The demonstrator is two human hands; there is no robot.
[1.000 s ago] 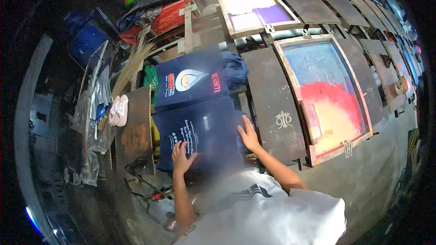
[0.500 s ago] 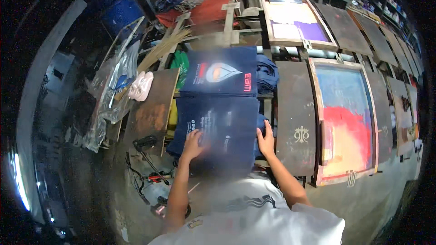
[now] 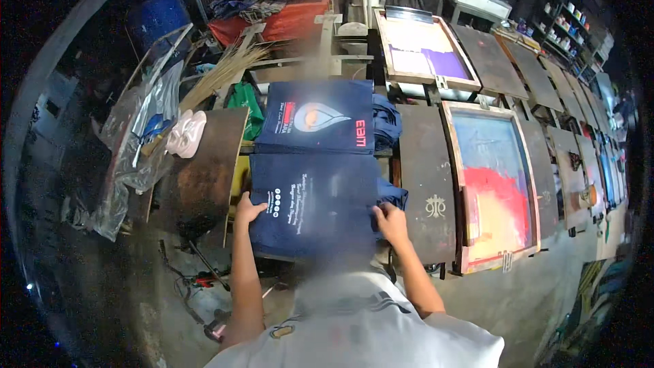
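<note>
A navy cloth (image 3: pixel 320 204) with white printing lies spread flat in front of me, its kind of garment unclear. My left hand (image 3: pixel 251 208) grips its left edge, thumb on top and the other fingers partly hidden. At the right edge, my right hand (image 3: pixel 390 223) is closed on the fabric beside a loose navy bunch (image 3: pixel 392 195). Just beyond lies a second navy cloth (image 3: pixel 279 116), printed with a pale drop shape and red lettering. More bunched navy fabric (image 3: pixel 386 123) hangs at its right side. A blurred patch covers the lower middle of the near cloth.
Right of the cloths are a dark board (image 3: pixel 428 177) and a wooden-framed printing screen (image 3: pixel 501 184) smeared with red and yellow ink. Another screen (image 3: pixel 422 44) stands behind. To the left, pink shoes (image 3: pixel 186 133) rest on a brown board (image 3: pixel 204 177), near clear plastic sheeting (image 3: pixel 112 197).
My left hand has moved left from the top of the near cloth to its left edge. My right hand has come lower along the right edge, its fingers now curled. The view has shifted slightly.
</note>
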